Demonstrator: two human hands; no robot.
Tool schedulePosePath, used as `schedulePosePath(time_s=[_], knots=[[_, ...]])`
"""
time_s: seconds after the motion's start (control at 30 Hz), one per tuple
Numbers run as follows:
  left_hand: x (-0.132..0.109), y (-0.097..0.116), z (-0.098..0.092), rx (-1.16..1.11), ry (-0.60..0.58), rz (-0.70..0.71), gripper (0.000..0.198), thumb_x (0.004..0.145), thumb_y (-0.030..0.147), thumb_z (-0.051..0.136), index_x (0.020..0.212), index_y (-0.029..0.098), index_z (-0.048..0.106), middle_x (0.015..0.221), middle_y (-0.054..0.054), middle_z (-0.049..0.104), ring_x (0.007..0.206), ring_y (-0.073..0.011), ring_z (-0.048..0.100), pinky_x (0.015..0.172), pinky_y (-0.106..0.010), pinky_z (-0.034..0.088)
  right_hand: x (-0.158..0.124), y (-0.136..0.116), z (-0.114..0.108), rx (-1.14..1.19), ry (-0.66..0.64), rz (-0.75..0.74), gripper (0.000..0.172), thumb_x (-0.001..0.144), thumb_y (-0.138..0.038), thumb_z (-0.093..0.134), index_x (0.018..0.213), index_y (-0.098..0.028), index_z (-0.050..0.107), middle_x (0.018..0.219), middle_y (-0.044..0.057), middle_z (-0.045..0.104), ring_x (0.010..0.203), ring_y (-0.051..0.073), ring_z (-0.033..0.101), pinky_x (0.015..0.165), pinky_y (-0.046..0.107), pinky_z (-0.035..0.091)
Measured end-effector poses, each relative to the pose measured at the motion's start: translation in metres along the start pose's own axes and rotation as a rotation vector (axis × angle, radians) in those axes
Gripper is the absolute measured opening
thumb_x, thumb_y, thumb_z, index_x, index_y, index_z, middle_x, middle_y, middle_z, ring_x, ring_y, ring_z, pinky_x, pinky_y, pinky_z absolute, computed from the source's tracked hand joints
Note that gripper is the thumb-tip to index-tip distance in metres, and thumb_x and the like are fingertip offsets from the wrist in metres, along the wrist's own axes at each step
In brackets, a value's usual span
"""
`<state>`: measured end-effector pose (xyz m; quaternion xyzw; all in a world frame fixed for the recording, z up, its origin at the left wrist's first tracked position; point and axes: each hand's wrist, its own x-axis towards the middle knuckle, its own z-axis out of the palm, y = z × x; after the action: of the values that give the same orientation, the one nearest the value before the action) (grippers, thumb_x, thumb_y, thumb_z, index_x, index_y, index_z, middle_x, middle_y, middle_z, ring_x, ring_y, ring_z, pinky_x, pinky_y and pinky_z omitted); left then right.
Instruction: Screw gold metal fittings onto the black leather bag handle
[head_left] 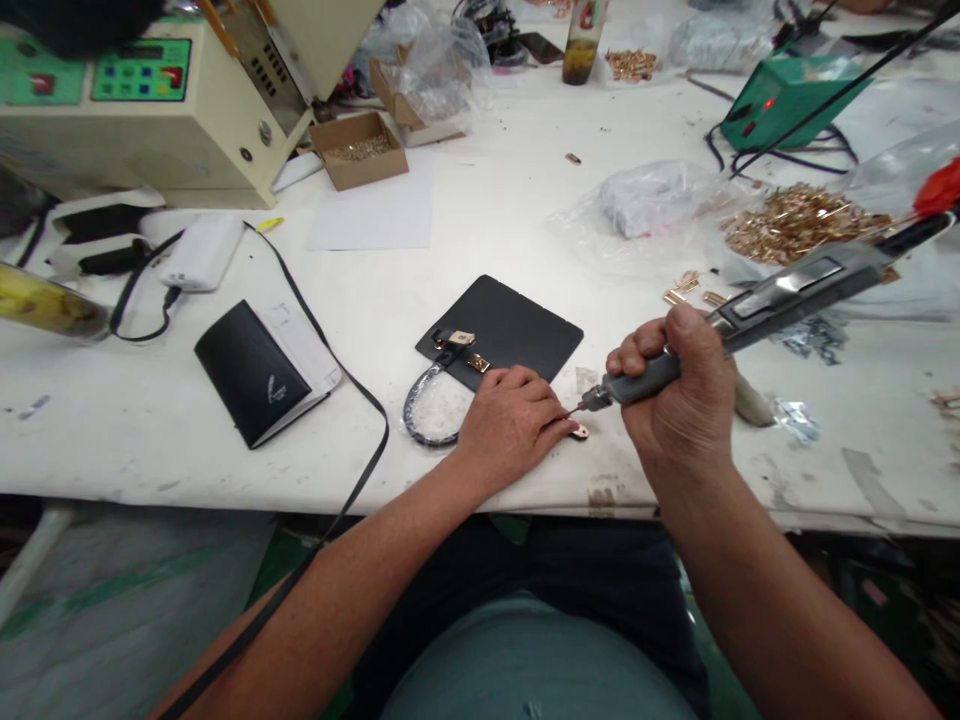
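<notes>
Black panel (525, 325); wrapped handle (409, 408), panel's near-left edge; gold-tipped tab (580, 432), nearer than panel; left hand (514, 425), panel's near edge, grip hidden, cannot tell; right hand (679, 390), right of panel, grip wrapped round screwdriver (810, 290); best held straight, tab flat

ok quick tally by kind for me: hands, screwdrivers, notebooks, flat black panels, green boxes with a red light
Hands: 2, left hand and right hand
Screwdriver: 1
Notebook: 1
Flat black panel: 1
Green box: 1
Total: 6
</notes>
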<state>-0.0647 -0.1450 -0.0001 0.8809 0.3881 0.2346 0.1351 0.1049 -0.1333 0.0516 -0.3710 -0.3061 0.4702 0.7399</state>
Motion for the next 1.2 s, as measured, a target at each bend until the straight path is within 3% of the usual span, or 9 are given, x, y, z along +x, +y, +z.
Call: schedulePosePath(time_s=[1.2], knots=[[0.0,-0.0013,0.0036,0.011,0.04,0.017,0.037,0.105,0.052,0.056,0.093,0.025,0.079,0.101,0.002,0.074,0.108,-0.0205,0.057,0.095,-0.044,0.036,-0.0066,-0.0006,0.0035,-0.052,-0.05,-0.033,0.04,0.08,-0.038,0.086,0.075,-0.019,0.051,0.066,-0.005,0.05,0.05,0.009,0.047,0.052,0.025,0.048]])
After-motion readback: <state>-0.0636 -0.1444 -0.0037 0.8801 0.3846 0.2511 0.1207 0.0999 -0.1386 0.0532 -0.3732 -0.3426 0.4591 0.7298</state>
